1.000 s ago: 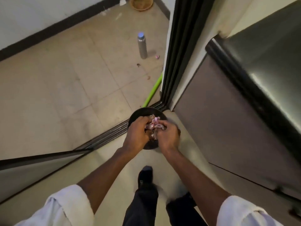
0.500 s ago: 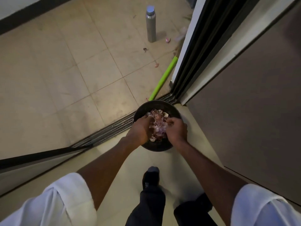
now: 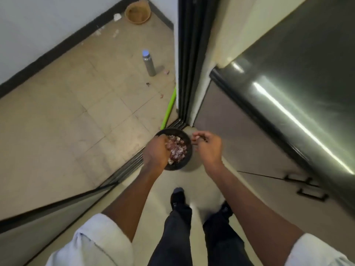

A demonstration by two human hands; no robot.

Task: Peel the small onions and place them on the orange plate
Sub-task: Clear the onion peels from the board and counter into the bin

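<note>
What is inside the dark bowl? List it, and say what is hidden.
The dark bowl holds a heap of pinkish-purple onion skins and pieces. The left hand grips its near-left rim and covers that side, so what lies beneath it and under the heap cannot be seen.

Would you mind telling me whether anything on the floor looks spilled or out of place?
Yes: a few reddish peel scraps lie on the beige tiles near the upright steel bottle, away from the dark round bowl of peelings. White crumpled bits sit beside the woven basket.

Pinkish onion peelings (image 3: pixel 176 148) heaped in dark bowl (image 3: pixel 187 157)
</note>
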